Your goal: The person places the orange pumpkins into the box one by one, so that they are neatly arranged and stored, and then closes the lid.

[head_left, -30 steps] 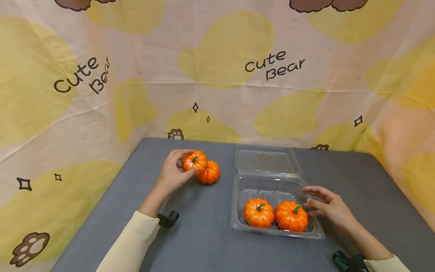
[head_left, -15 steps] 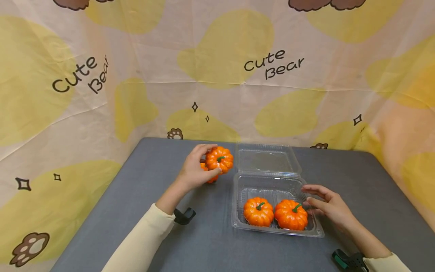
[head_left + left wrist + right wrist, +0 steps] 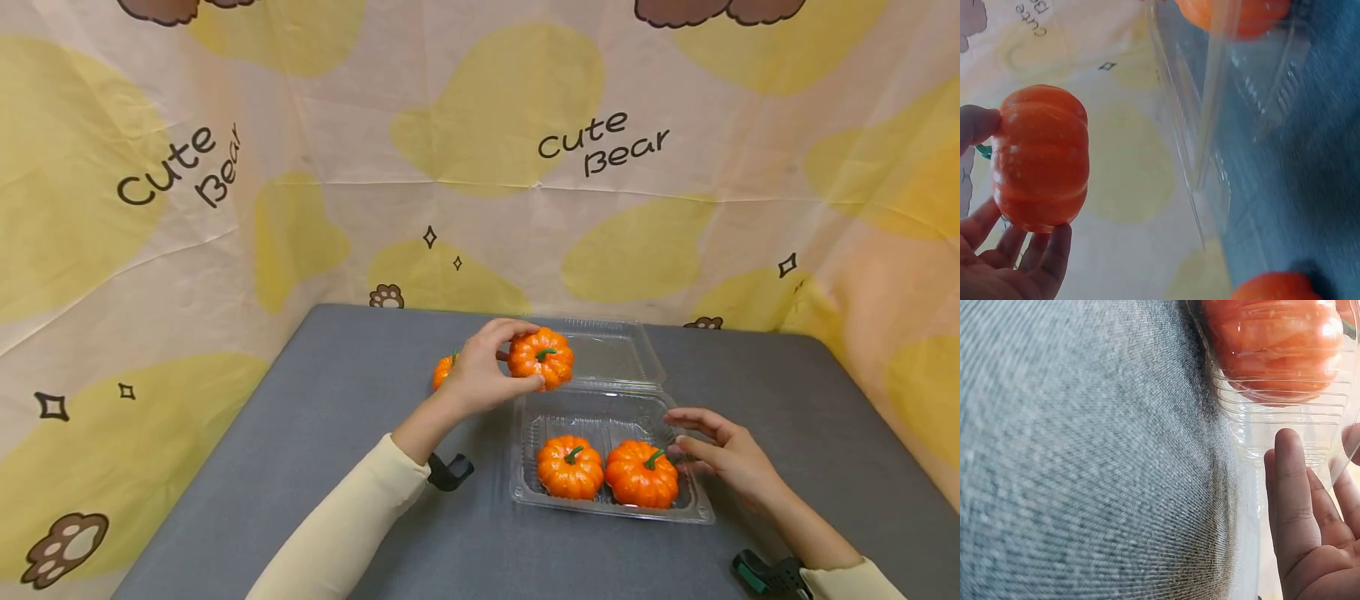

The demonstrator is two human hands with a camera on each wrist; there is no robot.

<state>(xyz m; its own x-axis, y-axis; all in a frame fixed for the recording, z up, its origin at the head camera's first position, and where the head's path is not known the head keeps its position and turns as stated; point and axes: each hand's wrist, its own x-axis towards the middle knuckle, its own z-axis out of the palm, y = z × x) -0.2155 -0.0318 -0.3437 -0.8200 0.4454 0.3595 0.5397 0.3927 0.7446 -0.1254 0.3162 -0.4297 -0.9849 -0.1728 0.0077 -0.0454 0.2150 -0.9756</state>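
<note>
Gripping an orange pumpkin (image 3: 542,358) in mid-air, the left hand (image 3: 480,375) has it between thumb and fingers!
It's up off the grey table (image 3: 300,433), overlapping the lid (image 3: 611,358) in the head view; two more pumpkins (image 3: 570,471) sit side by side in the clear container (image 3: 611,512), the right hand (image 3: 738,467) at its right wall, fingers extended, gripping nothing, contact unclear, and a fourth pumpkin (image 3: 442,372) peeks out behind the left hand.
</note>
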